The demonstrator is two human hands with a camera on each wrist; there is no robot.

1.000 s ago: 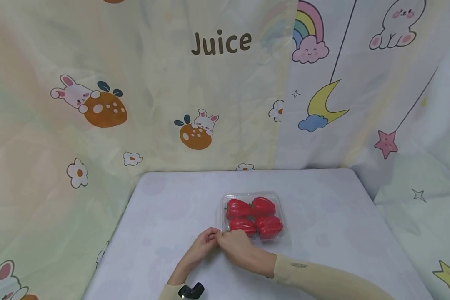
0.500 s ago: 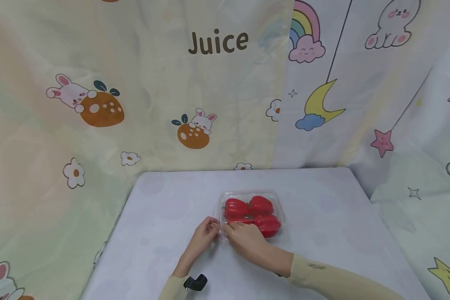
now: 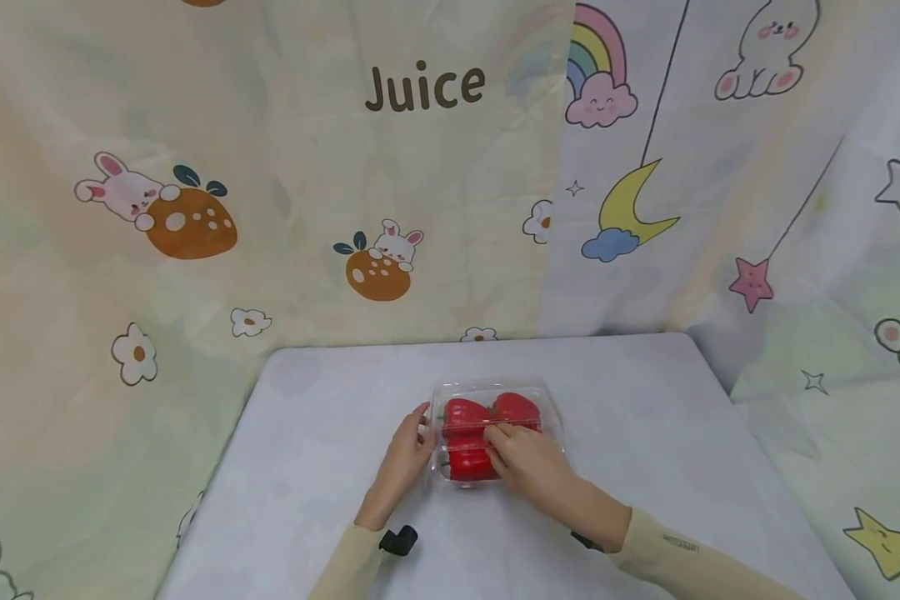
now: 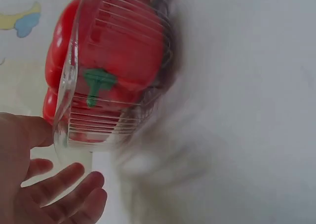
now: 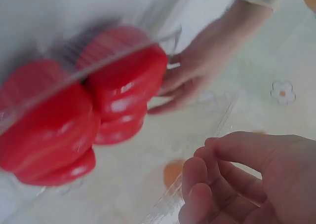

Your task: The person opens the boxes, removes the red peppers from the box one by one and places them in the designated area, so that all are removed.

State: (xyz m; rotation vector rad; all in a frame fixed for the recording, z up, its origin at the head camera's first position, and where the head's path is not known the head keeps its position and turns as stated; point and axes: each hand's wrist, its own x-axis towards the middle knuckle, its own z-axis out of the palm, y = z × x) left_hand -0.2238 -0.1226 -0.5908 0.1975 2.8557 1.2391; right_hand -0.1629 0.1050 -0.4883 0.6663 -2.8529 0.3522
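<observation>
A clear plastic clamshell box [image 3: 435,475] stands on the table, with several red bell peppers [image 3: 471,460] in it. Green stems show on some; in the left wrist view one pepper [image 4: 123,46] shows through the ribbed wall. My right hand [image 3: 536,467] pinches the edge of the raised clear lid [image 5: 170,197] above the peppers, covering part of them in the head view. Beside the box's left side is my left hand [image 3: 407,454], fingers loosely spread. One digit [image 4: 39,130] touches the box's rim [image 4: 63,115] in the left wrist view.
The white table [image 3: 330,417] reaches back to a fabric wall [image 3: 292,167] printed with cartoons. A black band [image 3: 399,540] sits at the left wrist.
From the box's front left corner, my right hand has moved right and back, lifting the lid's edge over the peppers. My left hand has shifted slightly back along the left side.
</observation>
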